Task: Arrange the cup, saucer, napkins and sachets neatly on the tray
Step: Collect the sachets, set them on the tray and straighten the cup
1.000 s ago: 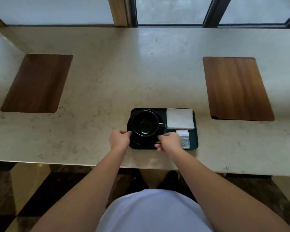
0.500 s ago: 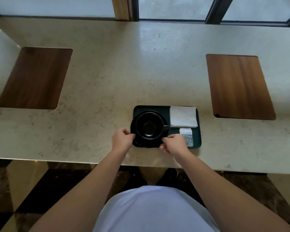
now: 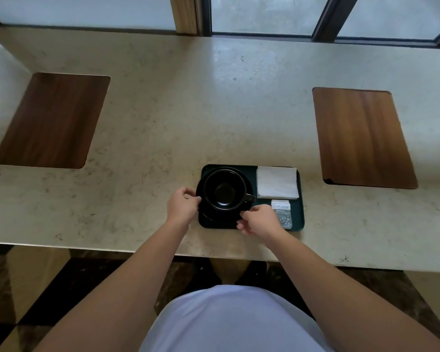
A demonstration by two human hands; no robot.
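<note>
Both hands hide the saucer's near rim.

We have a single view, worn on the person's head and looking forward and steeply down. It faces the windows at the top edge, across the full depth of the desk. The wide lens bows the desk's near edge. We sit close: the forearms run in from the bottom corners, the white-clad torso fills the bottom centre, and the tray lies just below mid-frame.
</note>
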